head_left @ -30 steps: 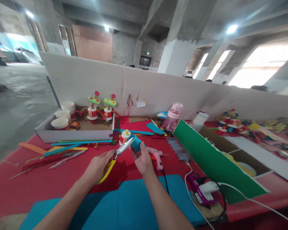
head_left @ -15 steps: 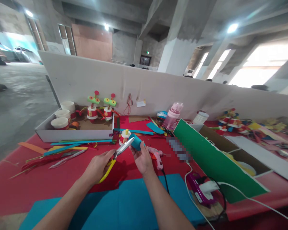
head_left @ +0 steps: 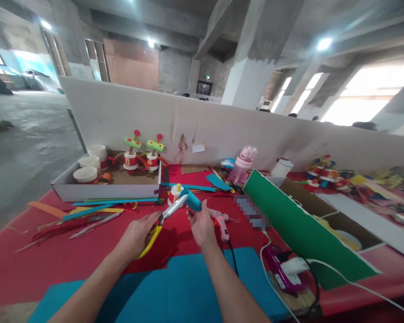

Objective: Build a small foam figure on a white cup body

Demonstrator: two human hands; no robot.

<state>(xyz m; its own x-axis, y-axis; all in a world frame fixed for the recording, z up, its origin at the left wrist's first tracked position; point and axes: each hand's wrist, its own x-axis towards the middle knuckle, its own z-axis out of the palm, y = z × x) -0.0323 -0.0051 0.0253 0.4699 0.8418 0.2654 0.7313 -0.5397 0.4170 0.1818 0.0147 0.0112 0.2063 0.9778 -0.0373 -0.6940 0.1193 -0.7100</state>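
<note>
My left hand [head_left: 138, 234] is closed round yellow-handled scissors [head_left: 174, 207], whose blades point up and to the right. Between the fingers of my right hand [head_left: 204, 228] is a short blue paper tube [head_left: 193, 201], held tilted above the table. The scissor tips meet the tube's left end; whether they cut into its edge I cannot tell. Just behind them stands a small paper cup [head_left: 175, 193] with a yellow piece on top. A pink glue gun [head_left: 221, 220] with a small red light lies close to my right hand.
A white tray [head_left: 104, 193] holds paper cups and two cup figures [head_left: 130, 160]. Coloured paper strips [head_left: 94, 208] lie at left. Blue sheets [head_left: 148, 291] cover the front. To the right are a green-sided box [head_left: 303, 233], a purple power strip [head_left: 283, 271], cables and a pink bottle [head_left: 244, 163].
My right hand has turned the blue tube slightly, so more of its side shows and less of its open end. The scissors stay at the tube's left end.
</note>
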